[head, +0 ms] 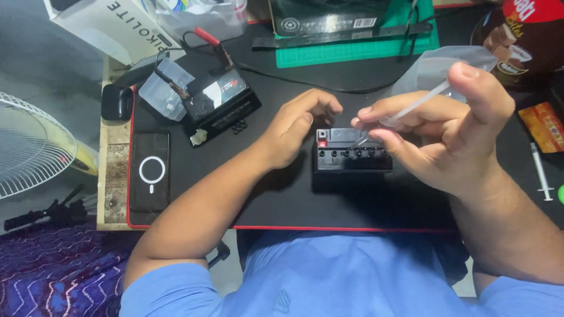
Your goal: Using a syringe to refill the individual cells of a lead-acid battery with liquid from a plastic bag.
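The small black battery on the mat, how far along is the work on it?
Done: the small battery lies with its row of fill holes uncovered, and small black caps sit by the second battery.
In hand: the left hand steadies it while the right hand points a clear dropper at the holes.
Left: which holes are filled cannot be told. A syringe lies unused.

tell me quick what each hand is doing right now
Left hand: loosely curled, resting against the battery, not gripping it.
Right hand: closed on a syringe over the battery.
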